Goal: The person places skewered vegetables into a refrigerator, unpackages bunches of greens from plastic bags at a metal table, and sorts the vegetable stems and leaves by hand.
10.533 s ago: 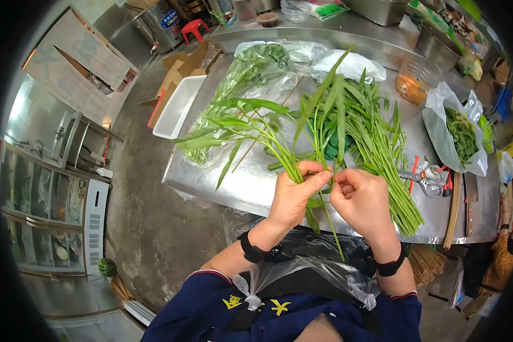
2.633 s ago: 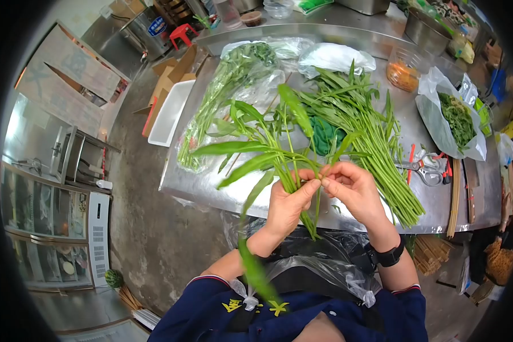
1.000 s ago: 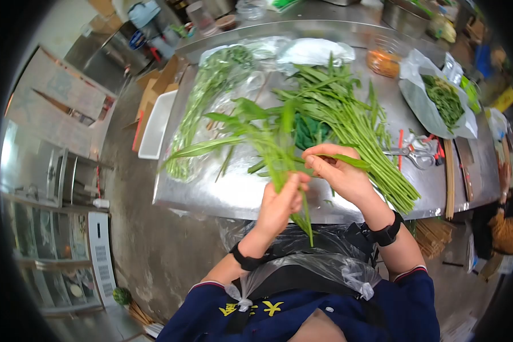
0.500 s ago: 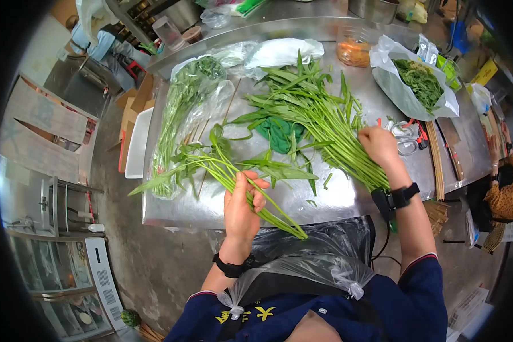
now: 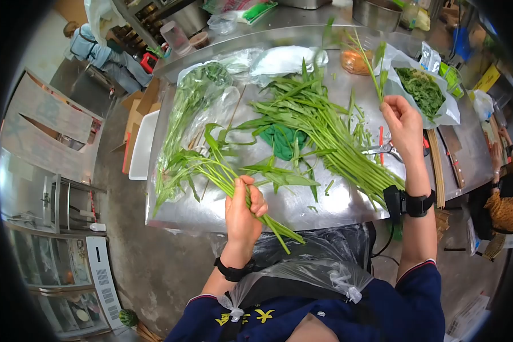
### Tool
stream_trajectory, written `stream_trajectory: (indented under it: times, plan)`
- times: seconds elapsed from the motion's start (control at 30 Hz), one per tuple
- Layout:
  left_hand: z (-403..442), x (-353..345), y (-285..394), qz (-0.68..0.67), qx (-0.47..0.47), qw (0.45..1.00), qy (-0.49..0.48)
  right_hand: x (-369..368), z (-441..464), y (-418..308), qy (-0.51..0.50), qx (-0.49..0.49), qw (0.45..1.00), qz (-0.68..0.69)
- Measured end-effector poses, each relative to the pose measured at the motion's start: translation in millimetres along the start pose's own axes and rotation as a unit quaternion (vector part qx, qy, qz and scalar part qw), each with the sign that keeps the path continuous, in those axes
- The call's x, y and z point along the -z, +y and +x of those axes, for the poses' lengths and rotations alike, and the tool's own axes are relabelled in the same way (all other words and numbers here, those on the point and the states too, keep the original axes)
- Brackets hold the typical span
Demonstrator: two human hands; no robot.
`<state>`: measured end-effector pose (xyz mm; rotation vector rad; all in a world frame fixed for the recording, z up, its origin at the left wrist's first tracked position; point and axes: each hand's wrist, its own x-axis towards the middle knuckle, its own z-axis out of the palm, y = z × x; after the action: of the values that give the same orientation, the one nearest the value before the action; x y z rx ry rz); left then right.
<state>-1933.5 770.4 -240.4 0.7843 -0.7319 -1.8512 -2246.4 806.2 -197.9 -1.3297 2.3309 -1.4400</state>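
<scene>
My left hand (image 5: pixel 245 211) is closed around a small bunch of water spinach (image 5: pixel 219 168), its leaves pointing left and its cut ends hanging over the table's front edge. My right hand (image 5: pixel 403 122) is raised at the right, pinching a stalk of water spinach (image 5: pixel 373 71) whose upper leaves are blurred. Between the hands lies a large pile of water spinach (image 5: pixel 330 134), stems toward me. Scissors (image 5: pixel 385 149) rest on the table just below my right hand, beside short stem bits. A green cloth (image 5: pixel 285 142) is partly tucked under the pile's left side.
Clear bags of long greens (image 5: pixel 182 125) lie at the left of the steel table (image 5: pixel 211 214). A white bag of leaves (image 5: pixel 419 91), a tub of orange pieces (image 5: pixel 356 60), wooden sticks (image 5: pixel 436 165) and a knife (image 5: pixel 455 165) are at the right. One person (image 5: pixel 105 54) stands far left.
My right hand has risen from the pile, up and to the right, and now holds a stalk. The scissors show more fully. My left hand keeps its bunch with little movement.
</scene>
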Motion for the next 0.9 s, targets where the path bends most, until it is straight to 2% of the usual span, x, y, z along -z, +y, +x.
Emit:
stream_trajectory:
  times: [0.03,0.07,0.17,0.3,0.43,0.47,0.6,0.7,0.8,0.9]
  plan:
    - [-1,-3,1,-0.004,0.001,1.0,-0.005,6,1,-7,0.003,0.006,0.998,0.064]
    - [-2,-6,2,-0.008,0.002,1.0,-0.009,2,7,8,-0.042,-0.014,0.988,0.151]
    - [-6,-12,4,0.047,0.015,0.999,0.005,-7,-13,-18,-0.108,-0.035,0.961,0.252]
    - [-11,-23,6,0.045,0.032,0.998,0.011,-38,-68,-60,-0.291,-0.123,0.879,0.358]
    - [-11,-26,9,-0.007,-0.001,1.0,-0.003,-72,-119,-74,-0.369,-0.102,0.854,0.352]
    - [-11,-21,9,-0.005,-0.006,1.0,-0.013,-73,-124,-79,-0.364,-0.065,0.879,0.299]
    - [-12,-15,9,-0.003,-0.02,1.0,-0.006,-76,-128,-88,-0.345,-0.003,0.905,0.248]
    - [-10,-13,5,0.003,-0.032,0.999,0.002,-80,-131,-85,-0.293,0.06,0.934,0.193]
    - [-9,-9,1,0.012,-0.043,0.999,0.001,-80,-133,-85,-0.3,0.082,0.942,0.129]
    - [-9,-9,3,0.017,-0.04,0.999,-0.005,-85,-133,-85,-0.268,0.126,0.946,0.132]
